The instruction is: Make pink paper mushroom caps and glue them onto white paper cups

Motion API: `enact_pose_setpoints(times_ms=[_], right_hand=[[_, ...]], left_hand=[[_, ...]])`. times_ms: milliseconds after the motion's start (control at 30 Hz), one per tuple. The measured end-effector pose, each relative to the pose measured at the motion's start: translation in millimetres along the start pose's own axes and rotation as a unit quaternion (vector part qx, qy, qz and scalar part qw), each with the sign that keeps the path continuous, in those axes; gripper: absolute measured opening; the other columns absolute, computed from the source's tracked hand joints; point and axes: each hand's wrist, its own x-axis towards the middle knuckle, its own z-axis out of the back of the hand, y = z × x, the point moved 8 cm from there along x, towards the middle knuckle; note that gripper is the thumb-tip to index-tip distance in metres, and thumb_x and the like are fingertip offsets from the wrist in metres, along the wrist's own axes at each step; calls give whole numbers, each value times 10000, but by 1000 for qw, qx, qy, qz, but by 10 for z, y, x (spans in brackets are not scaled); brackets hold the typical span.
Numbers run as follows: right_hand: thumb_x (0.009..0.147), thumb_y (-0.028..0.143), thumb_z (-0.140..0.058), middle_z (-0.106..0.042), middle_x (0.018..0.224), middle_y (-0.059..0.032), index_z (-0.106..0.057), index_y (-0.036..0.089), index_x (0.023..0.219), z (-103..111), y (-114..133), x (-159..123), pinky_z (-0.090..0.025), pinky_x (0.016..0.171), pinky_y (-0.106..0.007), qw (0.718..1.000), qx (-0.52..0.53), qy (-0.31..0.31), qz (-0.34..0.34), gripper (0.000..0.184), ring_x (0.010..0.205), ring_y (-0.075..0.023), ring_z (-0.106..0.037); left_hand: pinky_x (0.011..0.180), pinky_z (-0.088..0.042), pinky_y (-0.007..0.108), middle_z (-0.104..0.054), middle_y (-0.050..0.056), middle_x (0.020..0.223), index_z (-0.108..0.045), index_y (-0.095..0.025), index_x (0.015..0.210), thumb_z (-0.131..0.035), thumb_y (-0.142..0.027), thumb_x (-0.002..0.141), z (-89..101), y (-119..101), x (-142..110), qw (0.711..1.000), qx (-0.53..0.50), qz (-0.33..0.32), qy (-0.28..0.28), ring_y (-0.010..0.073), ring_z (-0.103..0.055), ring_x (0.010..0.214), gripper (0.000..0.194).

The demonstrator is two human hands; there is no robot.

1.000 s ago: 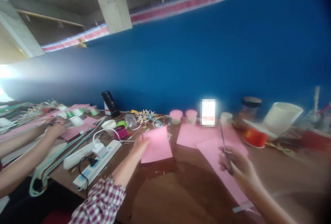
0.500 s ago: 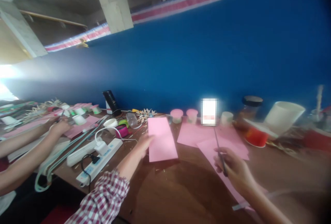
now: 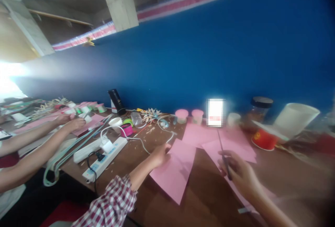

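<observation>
My left hand (image 3: 161, 155) is closed on the upper left edge of a pink paper sheet (image 3: 178, 174), which slants with one corner toward me, low over the brown tabletop. In my right hand (image 3: 237, 171) is a long thin tool (image 3: 225, 162) with a dark handle, its narrow end pointing away from me; its exact kind is unclear. Beyond and under that hand, more pink sheets (image 3: 196, 137) lie overlapping on the table. Two pink-topped round containers (image 3: 181, 116) stand behind them, beside a bright blurred-out rectangle (image 3: 215, 112).
A white power strip (image 3: 106, 159) with plugs and cords lies at left. Behind it are a white cup (image 3: 115, 122) and a pink tape roll (image 3: 127, 130). A co-worker's hands (image 3: 74, 125) work far left. At right stand a red container (image 3: 264, 140) and a dark-lidded jar (image 3: 260, 110).
My left hand has moved right with the pink sheet, which has turned and come down from its raised position. My right hand keeps its tool in nearly the same place.
</observation>
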Motion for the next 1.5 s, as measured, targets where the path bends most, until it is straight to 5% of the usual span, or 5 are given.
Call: enact_pose_setpoints(times_ms=[433,767,1167,1333,1500], right_hand=[[758,444,-589,-547,520,38,-502,183,980,-5,106,-17,-384,471,-268,1000,-29,-5,3,353,485,-148,-514],[740,317,-625,-563,551,40,-506,194,978,-28,17,-16,-402,479,-255,999,39,1,-5,293,493,-135,-526],[737,374,-645,-558,527,49,-515,190,995,-48,11,-10,-398,470,-245,999,37,6,-9,343,488,-135,-530],[743,398,-642,-557,544,44,-518,178,1017,-53,45,-33,-397,475,-248,999,34,6,-14,373,496,-133,-519],[741,409,-636,-547,530,51,-525,186,1013,-48,46,-20,-403,479,-251,1000,21,15,-14,369,491,-135,-523]], left_hand=[[760,-482,371,-618,149,1029,-647,-127,970,-347,-32,833,0,-380,-314,938,326,-59,-105,265,-566,979,343],[818,-460,306,-632,82,1023,-623,-179,999,-423,-98,849,-410,-633,-444,940,296,-171,-8,218,-555,973,263],[845,-432,425,-554,228,1155,-528,-91,1173,-442,-518,816,-180,-384,-57,962,263,-42,-60,355,-523,1082,563],[882,-410,438,-493,269,1242,-435,-56,1281,-460,-393,844,-200,-446,-40,963,257,-18,-81,367,-474,1157,552],[839,-434,367,-630,173,1031,-599,-105,1051,-407,-374,875,-322,-560,-183,966,245,-59,-55,284,-581,1001,374]])
